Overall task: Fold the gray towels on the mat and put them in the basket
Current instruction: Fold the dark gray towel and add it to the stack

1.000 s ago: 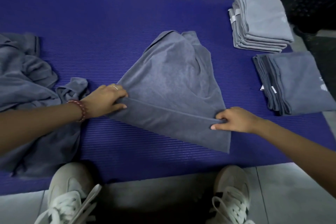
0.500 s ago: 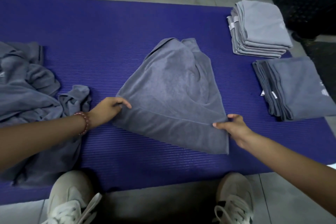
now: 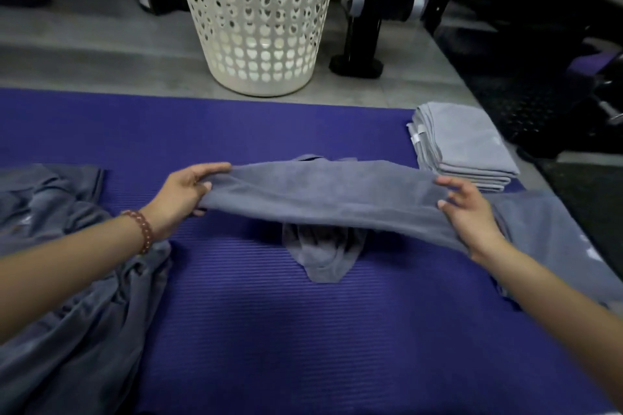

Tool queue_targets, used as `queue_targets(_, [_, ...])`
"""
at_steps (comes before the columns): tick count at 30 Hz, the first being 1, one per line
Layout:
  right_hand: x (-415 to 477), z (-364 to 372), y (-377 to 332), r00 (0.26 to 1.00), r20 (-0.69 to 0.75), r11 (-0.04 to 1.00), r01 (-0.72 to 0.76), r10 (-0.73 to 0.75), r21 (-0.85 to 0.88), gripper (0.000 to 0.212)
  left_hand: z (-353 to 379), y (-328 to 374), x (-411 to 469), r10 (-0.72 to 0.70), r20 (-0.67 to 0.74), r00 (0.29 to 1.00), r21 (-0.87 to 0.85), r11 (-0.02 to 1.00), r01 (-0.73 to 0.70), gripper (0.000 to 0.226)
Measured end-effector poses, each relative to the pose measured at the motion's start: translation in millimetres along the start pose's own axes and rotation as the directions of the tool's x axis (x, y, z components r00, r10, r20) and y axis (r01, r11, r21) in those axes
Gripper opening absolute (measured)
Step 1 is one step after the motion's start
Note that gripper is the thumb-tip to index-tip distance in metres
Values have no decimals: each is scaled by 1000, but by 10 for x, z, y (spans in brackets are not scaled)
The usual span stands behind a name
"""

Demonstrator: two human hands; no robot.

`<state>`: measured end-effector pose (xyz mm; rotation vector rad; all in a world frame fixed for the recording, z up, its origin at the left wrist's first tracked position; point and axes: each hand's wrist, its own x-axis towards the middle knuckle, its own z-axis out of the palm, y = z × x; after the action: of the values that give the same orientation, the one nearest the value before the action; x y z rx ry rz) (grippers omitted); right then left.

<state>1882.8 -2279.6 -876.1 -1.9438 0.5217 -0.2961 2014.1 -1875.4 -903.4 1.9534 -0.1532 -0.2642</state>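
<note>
A gray towel point(image 3: 323, 192) is stretched in the air above the purple mat point(image 3: 303, 330), its lower part drooping down to the mat at the middle. My left hand point(image 3: 183, 194) pinches its left end. My right hand point(image 3: 468, 209) grips its right end. A white perforated basket point(image 3: 259, 20) stands on the floor beyond the mat's far edge. A heap of unfolded gray towels point(image 3: 60, 280) lies at the left, partly under my left forearm.
A stack of folded light gray towels point(image 3: 462, 145) sits at the mat's far right corner. Another folded darker stack point(image 3: 556, 246) lies just behind my right forearm. Black equipment legs point(image 3: 360, 44) stand on the gray floor right of the basket.
Both hands have lifted the towel off the mat and pulled it taut between them. The view has tilted up, bringing the whole basket into sight.
</note>
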Motion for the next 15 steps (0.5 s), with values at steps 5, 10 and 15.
queue_targets(5, [-572,70,727,973,206,944,-31,104,-329,45,156,-582,-687,152,322,935,379,884,-274,55])
queue_targets(10, [-917,-3,1113,975,214,878,54,56,-475,35,380,-980,-1223,209,311,927,506,789,-348,52])
queue_targets(15, [-1130,-168,1180,966,256,814,187,-49,-549,38,381,-1015,-1525,141,342,929,513,800,-311,53])
